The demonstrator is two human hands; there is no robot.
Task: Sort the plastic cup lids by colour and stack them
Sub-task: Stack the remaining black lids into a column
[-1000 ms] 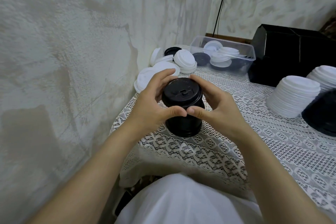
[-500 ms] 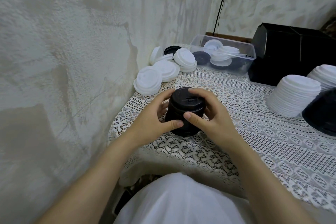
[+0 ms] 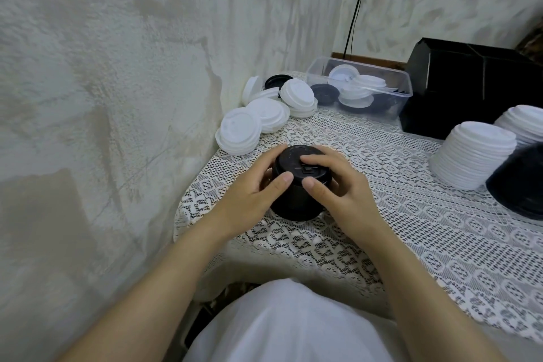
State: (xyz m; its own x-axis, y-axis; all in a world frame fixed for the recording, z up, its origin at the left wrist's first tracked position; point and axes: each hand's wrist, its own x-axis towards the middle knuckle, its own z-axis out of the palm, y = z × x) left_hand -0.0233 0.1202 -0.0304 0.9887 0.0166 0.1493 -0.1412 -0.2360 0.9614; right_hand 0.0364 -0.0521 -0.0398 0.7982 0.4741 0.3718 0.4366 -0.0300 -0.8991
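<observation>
Black lids (image 3: 294, 203) — between left hand (image 3: 249, 200), right hand (image 3: 344, 194)

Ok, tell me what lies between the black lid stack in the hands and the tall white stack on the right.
Head view: only the right hand gripping the black lid stack, then bare lace tablecloth up to the tall white stack.
</observation>
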